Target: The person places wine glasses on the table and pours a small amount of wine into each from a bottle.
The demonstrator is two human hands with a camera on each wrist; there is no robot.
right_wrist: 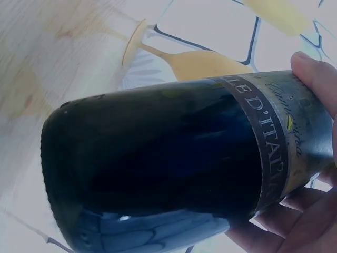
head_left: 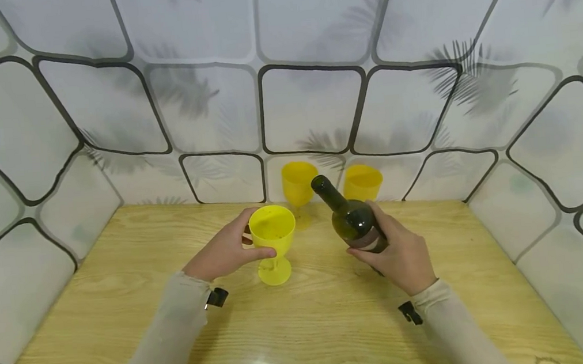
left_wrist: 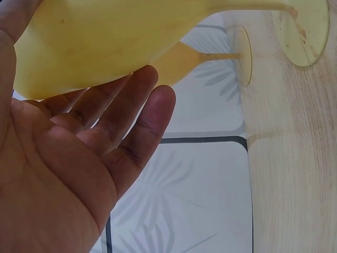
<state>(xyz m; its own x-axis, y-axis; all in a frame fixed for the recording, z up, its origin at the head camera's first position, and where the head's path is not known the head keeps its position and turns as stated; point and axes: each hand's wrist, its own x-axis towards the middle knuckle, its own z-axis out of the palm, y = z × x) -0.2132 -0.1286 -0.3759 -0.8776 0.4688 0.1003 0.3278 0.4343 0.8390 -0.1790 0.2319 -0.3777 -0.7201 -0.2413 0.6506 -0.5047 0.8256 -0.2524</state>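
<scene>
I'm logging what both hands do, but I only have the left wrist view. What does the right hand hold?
Observer: The right hand grips a dark bottle, tilted.

Operator: Noted. I see the left hand with the held goblet. Is the bottle's mouth touching its rim?

Observer: No. In the head view, the bottle's mouth is apart from the rim, to the right of it.

Operator: Behind it I see one rear goblet. Any others?

Observer: Yes, the head view shows a third goblet near the wall, partly hidden by the bottle.
</scene>
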